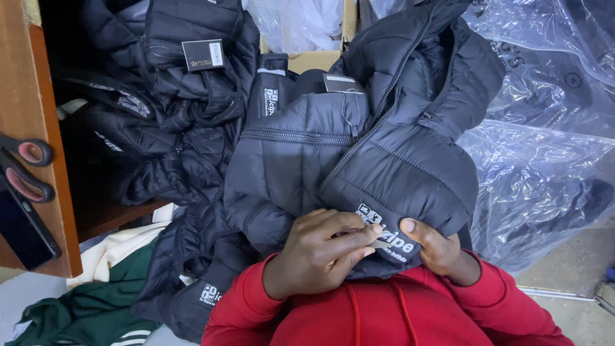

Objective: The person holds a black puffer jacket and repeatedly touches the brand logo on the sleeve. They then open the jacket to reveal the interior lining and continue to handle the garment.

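Red sleeves (359, 314): lying closest to the lens, filling the bottom edge, with both forearms coming up out of them toward the jacket hem.
Black puffer jacket (359, 147): lying draped over the person's lap, its long axis running from the hood at upper right down to the hem at lower centre, zip slanting along the same line.
Jacket pile (173, 109): sitting to the left of the held jacket, touching it, with a card tag showing on top.
Clear plastic bags (544, 160): spreading to the right, holding more dark garments.
Green and cream garment (96, 301): lying at lower left, partly under the pile.
Left hand (317, 253): curling over the hem from the left, fingertips pinching together on the white logo patch (387, 240).
Right hand (435, 247): gripping the hem from the right, thumb pressing on top just beside the patch, fingers tucked underneath and hidden.
Key relation: patch sitting between the two hands, directly ahead of the fingertips, left hand covering more of it.
Scissors (25, 170): resting on the wooden shelf (38, 115) at far left, well apart.
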